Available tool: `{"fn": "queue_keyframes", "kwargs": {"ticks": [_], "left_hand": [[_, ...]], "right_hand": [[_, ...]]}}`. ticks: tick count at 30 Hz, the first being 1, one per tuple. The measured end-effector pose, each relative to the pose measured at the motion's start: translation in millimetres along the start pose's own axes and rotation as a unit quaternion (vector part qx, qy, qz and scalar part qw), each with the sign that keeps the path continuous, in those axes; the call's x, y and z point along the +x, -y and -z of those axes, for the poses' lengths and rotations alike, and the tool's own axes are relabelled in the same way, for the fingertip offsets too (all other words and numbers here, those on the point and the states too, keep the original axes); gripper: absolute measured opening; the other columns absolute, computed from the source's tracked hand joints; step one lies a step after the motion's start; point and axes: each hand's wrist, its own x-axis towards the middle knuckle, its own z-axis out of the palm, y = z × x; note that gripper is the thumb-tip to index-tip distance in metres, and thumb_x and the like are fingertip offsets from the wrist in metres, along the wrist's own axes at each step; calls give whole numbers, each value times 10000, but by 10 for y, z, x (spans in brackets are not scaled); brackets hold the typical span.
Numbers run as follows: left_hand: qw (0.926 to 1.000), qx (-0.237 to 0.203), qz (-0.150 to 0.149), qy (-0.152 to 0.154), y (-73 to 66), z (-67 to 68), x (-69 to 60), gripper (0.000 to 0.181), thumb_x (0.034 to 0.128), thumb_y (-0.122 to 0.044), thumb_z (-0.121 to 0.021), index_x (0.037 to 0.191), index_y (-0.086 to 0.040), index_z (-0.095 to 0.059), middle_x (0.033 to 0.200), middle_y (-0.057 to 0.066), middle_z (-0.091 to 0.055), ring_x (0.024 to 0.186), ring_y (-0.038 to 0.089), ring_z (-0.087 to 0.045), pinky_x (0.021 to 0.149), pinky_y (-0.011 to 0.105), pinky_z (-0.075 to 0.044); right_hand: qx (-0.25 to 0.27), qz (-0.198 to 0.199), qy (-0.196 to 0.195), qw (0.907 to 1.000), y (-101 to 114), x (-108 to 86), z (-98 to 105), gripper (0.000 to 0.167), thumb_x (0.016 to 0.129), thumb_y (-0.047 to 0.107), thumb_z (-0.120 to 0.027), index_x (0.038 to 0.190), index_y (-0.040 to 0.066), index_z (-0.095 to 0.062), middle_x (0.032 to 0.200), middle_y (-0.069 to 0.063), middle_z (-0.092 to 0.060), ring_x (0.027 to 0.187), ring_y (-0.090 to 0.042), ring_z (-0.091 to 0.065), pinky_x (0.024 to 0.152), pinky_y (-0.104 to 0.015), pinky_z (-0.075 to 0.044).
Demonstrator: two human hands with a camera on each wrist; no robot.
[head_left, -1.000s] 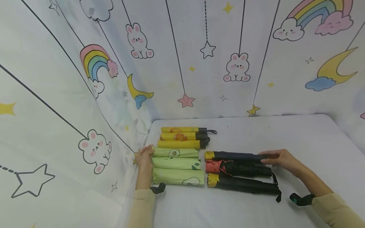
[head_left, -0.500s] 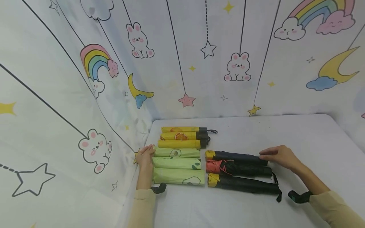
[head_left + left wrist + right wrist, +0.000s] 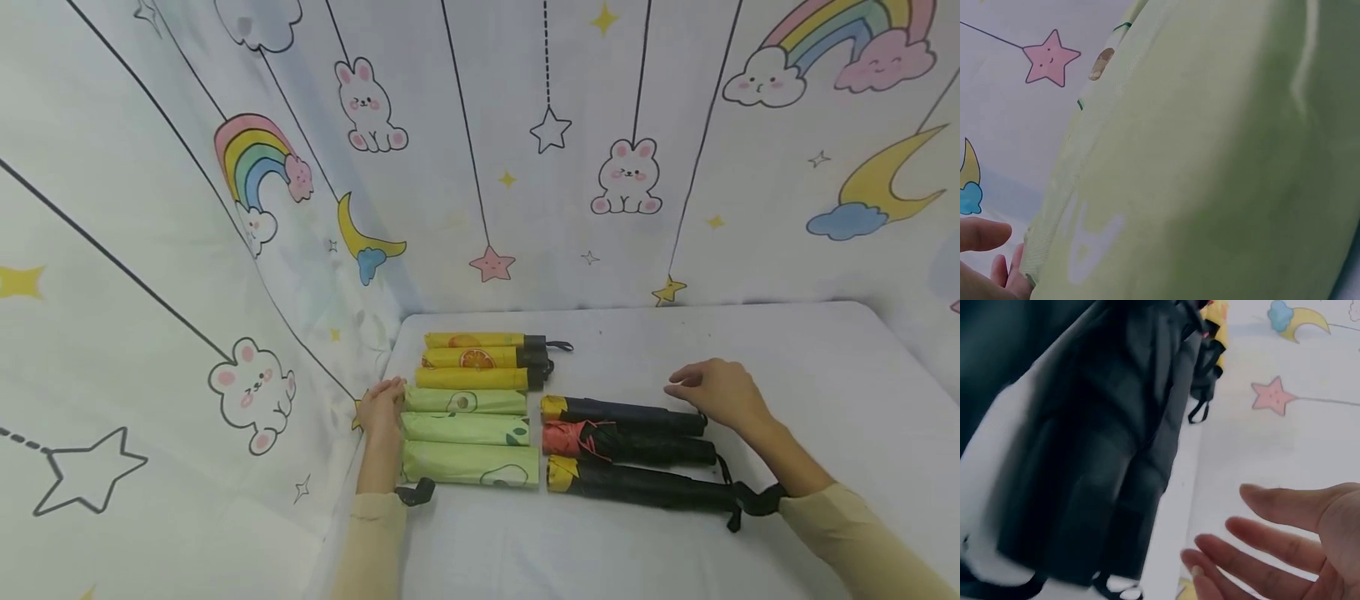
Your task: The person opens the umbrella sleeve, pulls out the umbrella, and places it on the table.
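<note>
Three folded umbrellas in green avocado-print sleeves lie stacked in a row; the far green umbrella (image 3: 442, 401) has my left hand (image 3: 381, 408) at its left end, fingers extended and touching or nearly touching it. The near green umbrella (image 3: 457, 463) fills most of the left wrist view. Beside them lie three dark folded umbrellas: a far navy umbrella (image 3: 622, 413), a black umbrella with a red end (image 3: 652, 446), and a near black umbrella with a yellow end (image 3: 645, 483). My right hand (image 3: 723, 396) hovers just behind the navy umbrella's right end, fingers relaxed and holding nothing.
Behind the green umbrellas lie three yellow orange-print umbrellas (image 3: 472, 358) with black handles. All rest on a white-covered table (image 3: 570, 550). A printed cloth wall (image 3: 450, 183) with rabbits and stars borders the left and back.
My right hand has let go of the navy umbrella's right end, lifting and moving slightly away toward the back. The left hand stays in place.
</note>
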Motion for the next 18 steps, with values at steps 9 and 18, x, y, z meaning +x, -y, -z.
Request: {"fn": "queue_keyframes", "kwargs": {"ticks": [9,18], "left_hand": [[9990,306,-292,144,-44,-28,-8,486,964,22,-702,1413,60,-519,1441,234,-589,1308,281,-619,1075,271,-525],[9979,440,-467,95,-42,-75,29,472,961,32,-696,1393,87,-514,1375,222,-627,1272,291,-637,1041,278,-550]], "right_hand": [[176,276,-95,9994,212,228,-73,345,955,327,-765,1113,22,-794,1046,-163,-786,959,-389,-734,771,-570,-612],[280,438,-20,9986,435,414,-195,292,956,287,-773,1075,21,-801,1002,-148,-787,947,-375,-727,771,-559,-615]]}}
